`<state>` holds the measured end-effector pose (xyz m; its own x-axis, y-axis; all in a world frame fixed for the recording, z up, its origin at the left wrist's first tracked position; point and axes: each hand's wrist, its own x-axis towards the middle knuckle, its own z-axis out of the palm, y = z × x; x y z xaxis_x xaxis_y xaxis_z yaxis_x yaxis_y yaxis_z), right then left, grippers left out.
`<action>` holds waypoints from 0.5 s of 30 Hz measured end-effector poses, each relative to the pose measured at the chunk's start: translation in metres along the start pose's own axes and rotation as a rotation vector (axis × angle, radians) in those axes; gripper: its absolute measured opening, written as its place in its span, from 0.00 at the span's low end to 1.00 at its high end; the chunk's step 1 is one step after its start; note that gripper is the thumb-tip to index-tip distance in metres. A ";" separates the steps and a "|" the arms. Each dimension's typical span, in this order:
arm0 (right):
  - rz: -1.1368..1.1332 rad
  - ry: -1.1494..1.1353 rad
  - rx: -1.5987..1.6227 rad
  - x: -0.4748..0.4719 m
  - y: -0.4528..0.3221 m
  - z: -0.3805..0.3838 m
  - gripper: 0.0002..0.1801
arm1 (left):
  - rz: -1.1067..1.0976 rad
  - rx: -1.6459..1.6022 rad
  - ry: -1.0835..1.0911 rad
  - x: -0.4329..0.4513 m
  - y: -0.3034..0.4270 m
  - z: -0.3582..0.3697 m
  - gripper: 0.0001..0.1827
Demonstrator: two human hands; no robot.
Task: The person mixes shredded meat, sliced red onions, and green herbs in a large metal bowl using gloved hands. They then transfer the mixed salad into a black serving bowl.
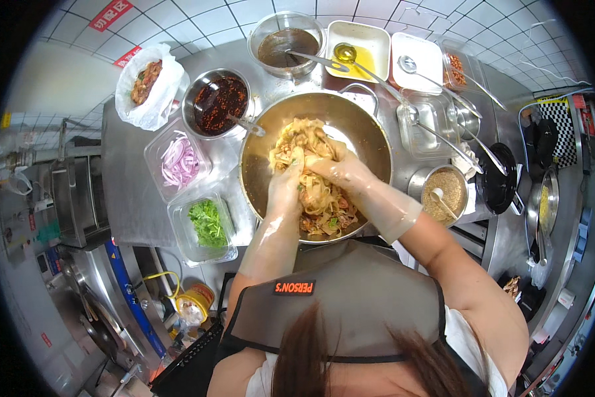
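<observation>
A large round metal bowl (377,129) with wide noodles (322,193), bits of meat and green herbs stands before me. Both hands wear thin translucent gloves reaching up the forearms. On the left side of the noodle heap, my left hand (288,173) grips noodles, its thumb upward. My right hand (334,164) holds noodles at the upper right of the same heap, close beside the left. Noodles hide most of the fingertips. More noodles hang below the hands, onto the meat pieces near the bowl's front rim.
Around the bowl stand a pot of red chili oil (220,104), sliced onions (179,161), cilantro (208,223), a tub of dark liquid (287,47), a white container of yellow oil (364,54) with a ladle, long-handled spoons and a bowl of crushed grain-like topping (446,191).
</observation>
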<state>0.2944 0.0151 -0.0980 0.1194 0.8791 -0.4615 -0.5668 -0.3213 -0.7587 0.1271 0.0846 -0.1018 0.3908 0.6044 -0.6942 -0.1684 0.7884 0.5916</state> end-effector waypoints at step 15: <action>-0.016 0.094 -0.155 0.031 -0.007 0.008 0.44 | -0.047 0.227 -0.038 0.058 0.025 -0.020 0.46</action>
<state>0.2959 0.0477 -0.1032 0.2070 0.8499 -0.4846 -0.4325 -0.3648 -0.8245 0.1280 0.1416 -0.1358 0.4278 0.5594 -0.7100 0.0567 0.7673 0.6387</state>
